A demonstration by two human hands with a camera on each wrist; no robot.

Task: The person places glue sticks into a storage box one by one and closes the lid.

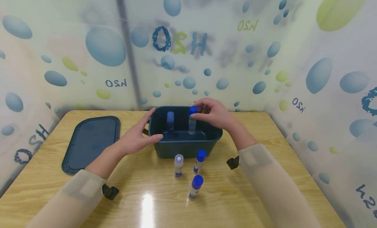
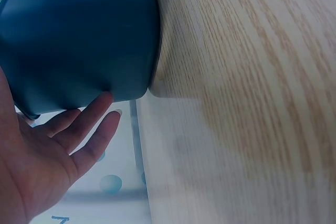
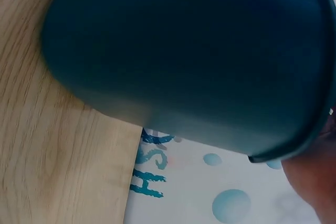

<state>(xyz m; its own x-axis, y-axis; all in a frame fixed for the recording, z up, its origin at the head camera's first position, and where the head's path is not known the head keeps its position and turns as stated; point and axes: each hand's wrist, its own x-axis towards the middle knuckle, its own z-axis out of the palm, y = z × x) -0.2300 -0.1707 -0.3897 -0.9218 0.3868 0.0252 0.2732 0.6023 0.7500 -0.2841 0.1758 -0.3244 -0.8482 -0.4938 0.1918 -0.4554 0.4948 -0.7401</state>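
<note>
A dark blue plastic bin [image 1: 182,149] stands on the table. My left hand [image 1: 136,136] holds its left end, with the thumb over the front rim and the fingers along the outside wall, as the left wrist view also shows. Inside the bin, my right hand [image 1: 215,113] pinches a glue stick [image 1: 192,123] by its blue cap, upright. Another glue stick [image 1: 170,123] stands in the bin on the left. In the right wrist view the bin wall [image 3: 184,61] hides most of the right hand.
In front of the bin stand a clear-capped glue stick [image 1: 178,166] and two blue-capped ones, a rear glue stick [image 1: 199,162] and a front glue stick [image 1: 195,188]. A dark blue lid [image 1: 91,143] lies at the left. Patterned wall sheets [image 1: 224,58] rise behind the table [image 1: 141,182].
</note>
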